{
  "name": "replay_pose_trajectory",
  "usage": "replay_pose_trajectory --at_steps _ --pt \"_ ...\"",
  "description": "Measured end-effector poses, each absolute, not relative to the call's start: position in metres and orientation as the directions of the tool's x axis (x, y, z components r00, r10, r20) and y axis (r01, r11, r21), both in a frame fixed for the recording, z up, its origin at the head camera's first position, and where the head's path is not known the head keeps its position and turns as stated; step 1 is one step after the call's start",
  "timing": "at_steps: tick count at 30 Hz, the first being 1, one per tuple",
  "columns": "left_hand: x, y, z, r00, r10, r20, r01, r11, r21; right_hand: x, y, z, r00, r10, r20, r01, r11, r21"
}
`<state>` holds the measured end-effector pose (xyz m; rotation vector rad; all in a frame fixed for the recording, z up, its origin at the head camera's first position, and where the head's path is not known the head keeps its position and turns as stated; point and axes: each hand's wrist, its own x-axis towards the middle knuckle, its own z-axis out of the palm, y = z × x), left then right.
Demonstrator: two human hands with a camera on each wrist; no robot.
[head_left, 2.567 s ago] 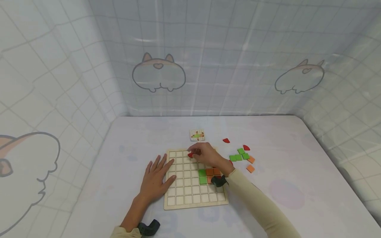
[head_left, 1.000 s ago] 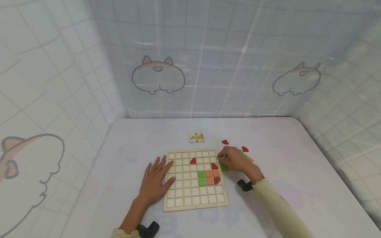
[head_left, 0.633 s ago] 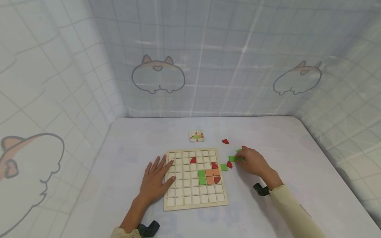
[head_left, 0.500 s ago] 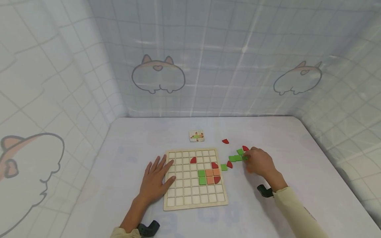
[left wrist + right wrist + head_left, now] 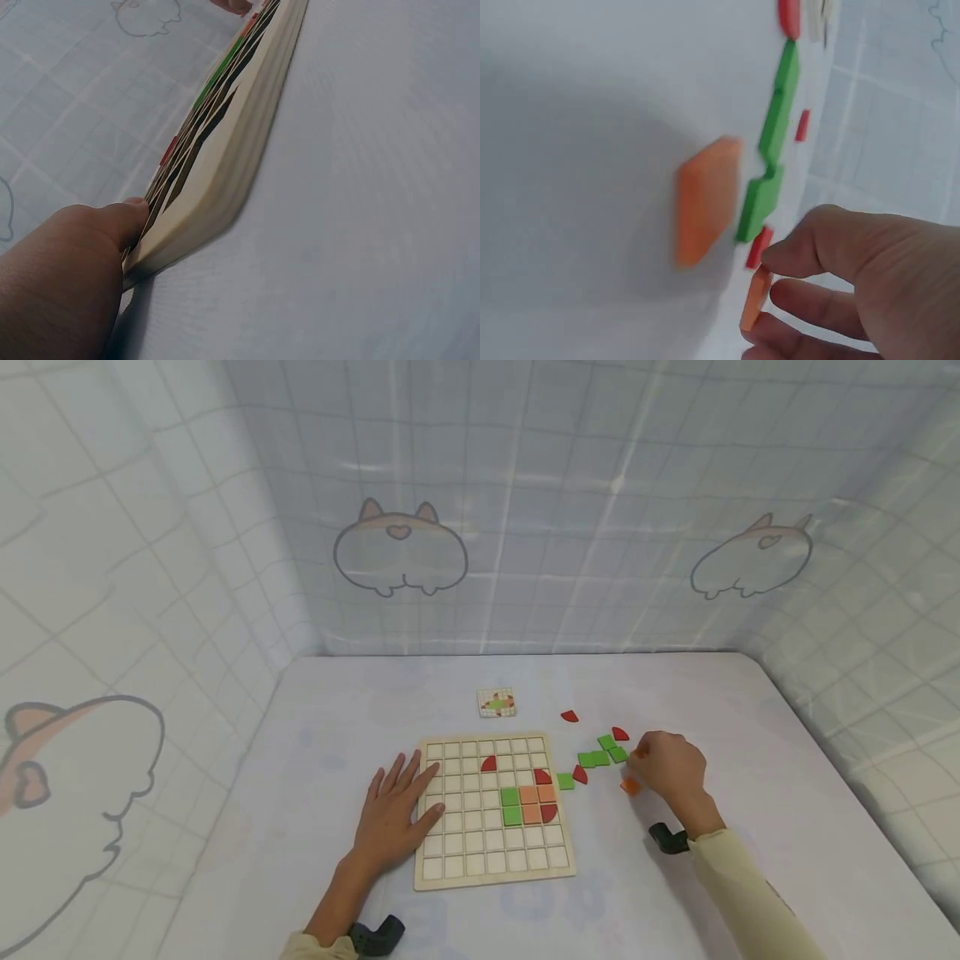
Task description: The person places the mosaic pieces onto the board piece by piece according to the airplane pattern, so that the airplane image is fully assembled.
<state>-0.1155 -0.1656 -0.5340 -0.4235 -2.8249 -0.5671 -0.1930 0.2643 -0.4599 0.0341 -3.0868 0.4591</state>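
My left hand (image 5: 390, 818) rests with spread, straight fingers on the left edge of a wooden grid board (image 5: 453, 883); its thumb lies over the rim in the left wrist view. To the right of the board, my right hand (image 5: 671, 768) pinches an orange square tile (image 5: 756, 296) between thumb and fingers. Another orange tile (image 5: 631, 786) lies flat on the table just below that hand. On the board sit a red quarter-round piece (image 5: 489, 764) near the top and a cluster of green tiles (image 5: 512, 815), orange tiles (image 5: 529, 795) and red quarter-rounds (image 5: 549, 813) at right.
Several loose green tiles (image 5: 601, 758) lie between board and right hand, with red quarter-round pieces (image 5: 619, 733) around them. One green tile (image 5: 566, 781) is right at the board's right edge. A small pattern card (image 5: 497, 702) lies beyond the board. Printed curtains (image 5: 555, 568) enclose the table.
My right hand has left the red quarter-round on the board, moved right past the loose green tiles, and now pinches an orange tile. My left hand stays put on the board.
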Motion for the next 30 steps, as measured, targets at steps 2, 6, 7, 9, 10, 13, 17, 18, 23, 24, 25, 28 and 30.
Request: replay_pose_trajectory --at_steps 2,6,7,9,10,13,17,18,23,24,25,28,30 --pt "-0.116 -0.164 -0.534 -0.934 0.233 0.271 0.319 0.885 0.339 -0.195 0.259 -0.458 -0.998 -0.030 0.058 -0.045 0.957 -0.286" --pt "-0.116 -0.164 -0.532 -0.937 0.229 0.264 0.312 0.889 0.335 -0.195 0.239 -0.459 -0.982 -0.122 0.142 -0.157 0.950 -0.269" --pt "-0.116 -0.164 -0.532 -0.937 0.229 0.263 0.311 0.889 0.334 -0.195 0.232 -0.460 -0.976 -0.149 0.160 -0.188 0.945 -0.267" --pt "-0.116 -0.164 -0.531 -0.936 0.231 0.263 0.313 0.890 0.332 -0.193 0.217 -0.461 -0.953 -0.217 0.209 -0.267 0.929 -0.255" --pt "-0.116 -0.165 -0.531 -0.937 0.232 0.263 0.313 0.891 0.330 -0.192 0.208 -0.461 -0.944 -0.244 0.223 -0.298 0.919 -0.257" --pt "-0.115 -0.165 -0.531 -0.933 0.234 0.274 0.320 0.888 0.330 -0.189 0.183 -0.461 -0.895 -0.356 0.271 -0.419 0.878 -0.230" --pt "-0.114 -0.164 -0.532 -0.928 0.231 0.292 0.325 0.885 0.334 -0.189 0.152 -0.464 -0.797 -0.510 0.324 -0.584 0.788 -0.193" --pt "-0.114 -0.164 -0.532 -0.929 0.231 0.290 0.325 0.884 0.336 -0.189 0.146 -0.465 -0.768 -0.544 0.339 -0.622 0.759 -0.190" --pt "-0.113 -0.165 -0.531 -0.937 0.230 0.263 0.312 0.889 0.336 -0.186 0.115 -0.465 -0.636 -0.681 0.363 -0.764 0.622 -0.172" --pt "-0.112 -0.165 -0.530 -0.939 0.229 0.258 0.310 0.890 0.335 -0.186 0.111 -0.465 -0.620 -0.701 0.352 -0.778 0.608 -0.158" --pt "-0.112 -0.165 -0.530 -0.940 0.228 0.254 0.306 0.892 0.333 -0.185 0.106 -0.465 -0.610 -0.719 0.334 -0.786 0.601 -0.144" --pt "-0.112 -0.165 -0.529 -0.942 0.227 0.247 0.302 0.895 0.329 -0.185 0.096 -0.466 -0.601 -0.752 0.270 -0.795 0.597 -0.105" --pt "-0.112 -0.165 -0.528 -0.941 0.229 0.248 0.305 0.892 0.334 -0.185 0.091 -0.467 -0.603 -0.765 0.227 -0.794 0.602 -0.080"
